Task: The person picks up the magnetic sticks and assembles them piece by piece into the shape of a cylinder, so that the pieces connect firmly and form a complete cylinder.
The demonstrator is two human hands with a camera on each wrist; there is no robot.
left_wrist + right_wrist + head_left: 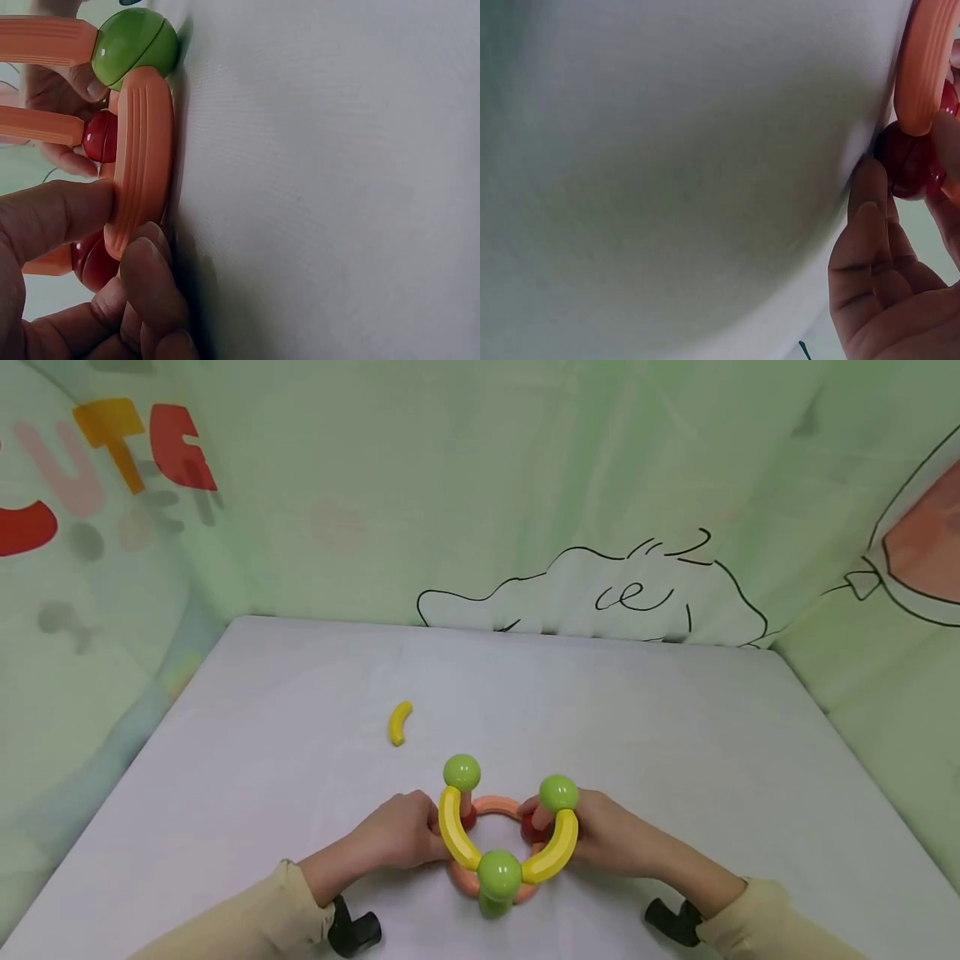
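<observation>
A toy frame of curved rods and balls stands on the table in front of me. Its lower ring is made of orange curved rods (pixel 497 805) joined by red balls (pixel 534 828) and a green ball (pixel 135 46). Above, two yellow curved rods (pixel 552 853) link three light green balls (pixel 499 875). My left hand (pixel 401 833) pinches a ridged orange rod (pixel 142 150) of the ring between thumb and fingers. On the opposite side, my right hand (pixel 611 839) holds a red ball (pixel 909 161) at the end of an orange rod (pixel 924 67).
A loose yellow curved rod (pixel 400 723) lies on the white table (pixel 637 718) beyond the frame, to the left. Printed green cloth walls (pixel 465 468) enclose the table at the back and both sides. Black wrist mounts (pixel 354 928) sit at both sleeves.
</observation>
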